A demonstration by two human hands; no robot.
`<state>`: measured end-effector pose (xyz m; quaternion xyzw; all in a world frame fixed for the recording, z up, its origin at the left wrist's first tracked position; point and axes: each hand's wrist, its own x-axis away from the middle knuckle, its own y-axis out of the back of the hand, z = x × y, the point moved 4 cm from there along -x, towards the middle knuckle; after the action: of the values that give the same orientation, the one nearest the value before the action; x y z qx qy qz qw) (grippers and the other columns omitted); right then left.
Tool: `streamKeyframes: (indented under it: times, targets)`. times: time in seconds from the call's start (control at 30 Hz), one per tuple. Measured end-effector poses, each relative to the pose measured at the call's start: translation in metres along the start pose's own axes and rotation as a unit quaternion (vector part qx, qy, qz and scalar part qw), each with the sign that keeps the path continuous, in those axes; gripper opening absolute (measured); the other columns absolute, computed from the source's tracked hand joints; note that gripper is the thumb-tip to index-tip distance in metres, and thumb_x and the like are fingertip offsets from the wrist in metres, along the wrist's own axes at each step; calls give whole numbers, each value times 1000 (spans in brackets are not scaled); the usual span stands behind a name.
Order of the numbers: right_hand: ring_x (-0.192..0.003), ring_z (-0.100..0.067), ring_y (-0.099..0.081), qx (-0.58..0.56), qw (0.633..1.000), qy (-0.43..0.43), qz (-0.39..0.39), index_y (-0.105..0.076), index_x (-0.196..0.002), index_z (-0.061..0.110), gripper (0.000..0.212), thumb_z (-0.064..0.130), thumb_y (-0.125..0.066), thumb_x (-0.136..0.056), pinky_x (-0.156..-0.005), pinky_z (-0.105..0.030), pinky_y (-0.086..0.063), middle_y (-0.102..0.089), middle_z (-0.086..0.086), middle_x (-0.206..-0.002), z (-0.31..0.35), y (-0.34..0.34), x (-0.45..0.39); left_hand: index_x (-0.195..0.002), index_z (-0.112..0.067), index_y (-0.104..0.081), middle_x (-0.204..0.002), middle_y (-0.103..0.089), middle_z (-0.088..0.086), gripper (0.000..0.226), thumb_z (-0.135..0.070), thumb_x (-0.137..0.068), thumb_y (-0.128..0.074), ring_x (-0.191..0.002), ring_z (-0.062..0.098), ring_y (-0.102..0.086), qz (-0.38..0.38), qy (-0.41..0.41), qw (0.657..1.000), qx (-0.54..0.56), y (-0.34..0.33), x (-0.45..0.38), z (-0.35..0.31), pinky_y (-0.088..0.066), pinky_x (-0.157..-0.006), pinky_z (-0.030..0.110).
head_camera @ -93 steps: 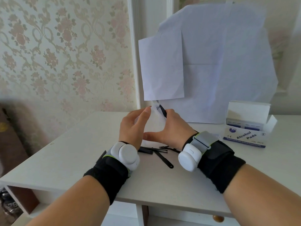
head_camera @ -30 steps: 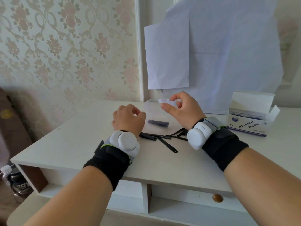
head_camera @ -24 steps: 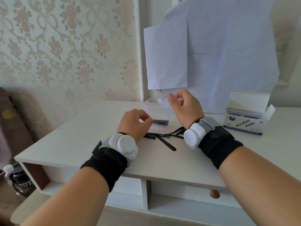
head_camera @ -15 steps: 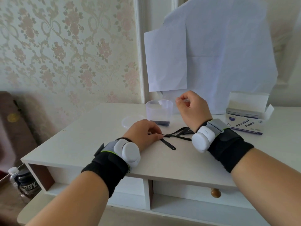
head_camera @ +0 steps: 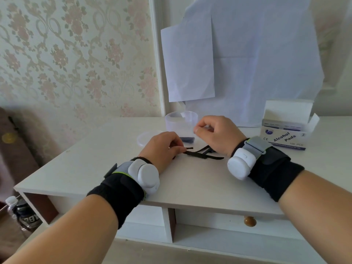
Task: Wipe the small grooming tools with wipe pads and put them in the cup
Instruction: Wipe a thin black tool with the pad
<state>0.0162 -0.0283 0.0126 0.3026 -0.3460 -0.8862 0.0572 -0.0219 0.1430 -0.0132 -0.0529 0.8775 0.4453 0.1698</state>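
Fingers (head_camera: 179, 147) of the left hand (head_camera: 162, 147) curl together and pinch the near-left end of one slim black tool (head_camera: 189, 148), which lies among the loose pile of grooming tools (head_camera: 203, 154) on the white desk (head_camera: 95, 164). Just right of the pile, the right hand (head_camera: 217, 136) hovers above the desk with thumb and forefinger closed on a small white wipe pad (head_camera: 206, 128); only a sliver of the pad shows. Beyond both hands stands the clear plastic cup (head_camera: 181, 121), upright, with one dark tool (head_camera: 187, 139) visible low inside it. A clear round lid (head_camera: 144, 138) lies flat to the left of the cup. Far right sits an open box of alcohol pads (head_camera: 283, 138).

Handling judgement: the tools appear thin, light and stiff, and likely slippery once wet. Grip one end only, leaving the remaining length exposed for the pad. The crossed tools may snag one another; lift the pinched piece clear before wiping. The cup looks light and may tip if struck at the rim.
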Motion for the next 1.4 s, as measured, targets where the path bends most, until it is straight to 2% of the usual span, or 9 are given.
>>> streamKeyframes:
  times: [0.17, 0.33, 0.67, 0.83, 0.97, 1.03, 1.17, 1.3, 1.4]
  targets:
    - [-63, 5, -53, 33, 996, 18, 77, -68, -83, 31, 11, 39, -66, -89, -60, -14, -36, -55, 17, -63, 9, -13, 5, -87, -15, -64, -91, -63, -6, 9, -23, -87, -68, -84, 11, -57, -41, -8, 999, 2, 3, -2, -3, -39, -65, 5]
    - [-70, 3, -53, 38, 994, 30, 101, -71, -93, 28, 7, 32, -67, -90, -69, -22, -39, -55, 17, -70, 9, -15, 6, -83, -17, -62, -86, -61, -4, 7, -19, -88, -67, -69, 6, -59, -53, -23, 998, 18, 6, 0, -10, -41, -57, 6]
    - [-71, 2, -55, 56, 995, 44, 74, -73, -94, 24, 8, 29, -68, -89, -64, -8, -37, -59, 14, -76, 9, -5, 4, -81, -22, -66, -77, -60, -13, 7, -21, -87, -68, -71, 7, -57, -129, -89, 987, 26, 13, 8, -23, -44, -68, 16]
    - [-73, 0, -59, 1, 999, 27, 20, -75, -89, 25, 5, 26, -70, -87, -68, -12, -42, -68, 9, -79, 8, 0, 2, -91, -25, -65, -80, -70, -6, 15, -21, -82, -75, -71, 9, -68, -173, -9, 965, 197, 17, 7, -20, -52, -71, 19]
    - [-77, -7, -66, -109, 993, 13, -41, -75, -84, 25, 1, 26, -75, -85, -75, -22, -51, -72, 6, -79, 3, 6, 1, -103, -10, -65, -93, -73, 8, 20, -13, -85, -72, -82, 19, -72, -156, 38, 890, 426, 13, 8, -27, -53, -66, 21]
    - [-82, -17, -70, -151, 988, 8, -46, -76, -84, 23, 6, 28, -77, -83, -80, -31, -56, -75, -1, -81, 1, 6, 1, -101, -7, -68, -92, -73, 12, 13, -10, -88, -68, -79, 17, -72, -135, 42, 869, 474, 8, 8, -34, -52, -63, 17]
    - [-69, -3, -66, -168, 985, 7, -28, -78, -86, 20, 11, 31, -78, -82, -72, -21, -51, -72, 12, -71, 1, 1, 2, -95, -13, -71, -84, -72, 4, 8, -17, -90, -67, -71, 10, -69, -158, 37, 891, 424, 2, 5, -40, -49, -58, 13]
    - [-79, -15, -70, -165, 986, -5, -28, -79, -88, 20, 8, 26, -77, -83, -80, -29, -55, -76, -1, -80, -1, 0, 2, -87, -19, -65, -83, -70, -1, 6, -21, -93, -63, -67, 10, -70, -198, 18, 917, 346, 5, 5, -39, -47, -56, 13]
    - [-68, -5, -65, -159, 987, -5, -26, -79, -87, 20, 6, 24, -75, -85, -73, -22, -50, -74, 6, -75, 0, 1, 2, -86, -16, -59, -81, -70, -4, 10, -19, -96, -57, -63, 9, -69, -204, 15, 927, 314, 5, 5, -41, -47, -55, 13]
